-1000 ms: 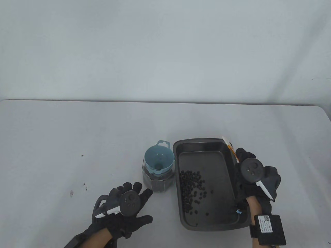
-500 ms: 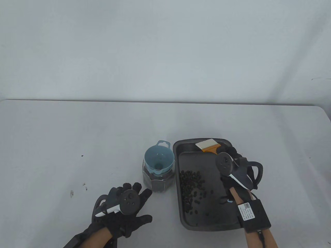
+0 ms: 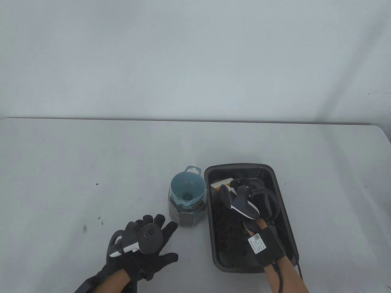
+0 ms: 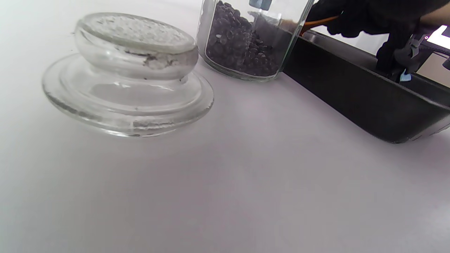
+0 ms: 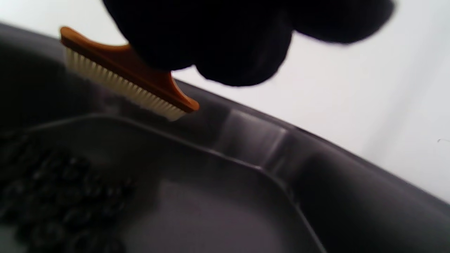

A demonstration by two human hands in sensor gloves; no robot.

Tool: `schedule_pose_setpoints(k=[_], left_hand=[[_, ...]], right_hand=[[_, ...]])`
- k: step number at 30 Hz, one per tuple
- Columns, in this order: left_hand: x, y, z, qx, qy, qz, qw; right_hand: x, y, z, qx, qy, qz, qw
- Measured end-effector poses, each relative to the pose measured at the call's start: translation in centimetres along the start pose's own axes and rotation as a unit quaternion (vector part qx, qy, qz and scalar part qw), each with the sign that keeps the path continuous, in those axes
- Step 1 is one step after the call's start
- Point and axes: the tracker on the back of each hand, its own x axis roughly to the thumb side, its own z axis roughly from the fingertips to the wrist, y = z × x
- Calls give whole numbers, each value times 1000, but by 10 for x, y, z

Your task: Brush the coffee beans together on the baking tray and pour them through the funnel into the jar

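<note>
A dark baking tray (image 3: 276, 189) sits right of a glass jar (image 3: 186, 216) topped by a blue funnel (image 3: 187, 189). Coffee beans (image 3: 220, 227) lie in a band along the tray's left side. My right hand (image 3: 241, 192) is inside the tray and grips a brush (image 3: 220, 185) with an orange handle and white bristles. In the right wrist view the brush (image 5: 123, 77) hangs near the far left corner, just above the floor and behind the beans (image 5: 52, 196). My left hand (image 3: 155, 236) lies flat on the table, fingers spread, near the jar.
A clear glass lid (image 4: 126, 77) lies on the table beside the jar (image 4: 242, 45), which holds beans. The tray's outer wall (image 4: 351, 91) stands right beside the jar. A few dark specks mark the table at the left.
My right hand has carried the brush from outside the tray's right rim across its far end and down into the far left corner. The left hand has barely shifted.
</note>
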Motion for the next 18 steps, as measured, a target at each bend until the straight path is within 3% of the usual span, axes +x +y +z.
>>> schedule_pose_setpoints(k=[10,18], left_hand=[[0,-1,0,-7,-1,2,1000],[1,-1,0,-10,1,3,1000]], right_hand=[[14,14,3,49,-44,16,998],[18,-3,22,75,-86,67,991]])
